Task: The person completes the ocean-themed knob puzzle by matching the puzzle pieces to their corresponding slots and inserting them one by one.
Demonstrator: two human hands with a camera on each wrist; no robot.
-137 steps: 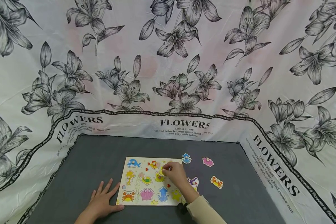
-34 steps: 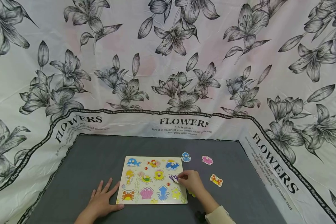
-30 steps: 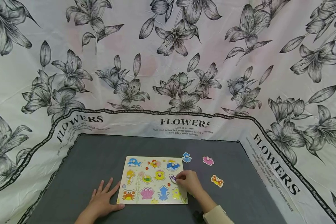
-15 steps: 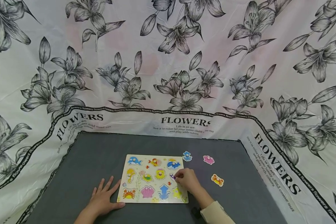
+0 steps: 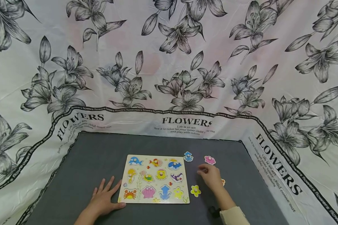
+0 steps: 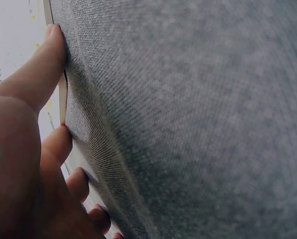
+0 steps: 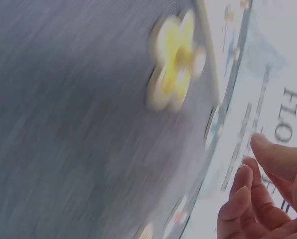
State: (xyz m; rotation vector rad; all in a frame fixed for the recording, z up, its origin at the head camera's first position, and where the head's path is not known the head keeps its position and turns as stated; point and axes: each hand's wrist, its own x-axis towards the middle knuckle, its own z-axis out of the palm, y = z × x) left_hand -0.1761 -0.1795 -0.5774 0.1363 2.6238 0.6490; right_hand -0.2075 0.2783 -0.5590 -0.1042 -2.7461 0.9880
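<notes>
The cream puzzle board lies on the dark cloth, its hollows showing sea animals. My left hand rests spread at the board's left edge; its thumb and fingertips touch that edge in the left wrist view. My right hand is over the cloth right of the board, fingers loosely bent, holding nothing. A purple whale piece sits in the board's right column. Nearest my right hand are a yellow starfish piece, a pink shell piece and a crab piece, mostly hidden by the hand.
A blue squid piece lies by the board's upper right corner. A white floral curtain stands around the back and sides of the dark tabletop. A small black object is at my right wrist.
My right hand first left the blue whale at the upper right, then pressed the purple piece into its hollow. It has let go and moved right, uncovering the starfish. My left hand has stayed.
</notes>
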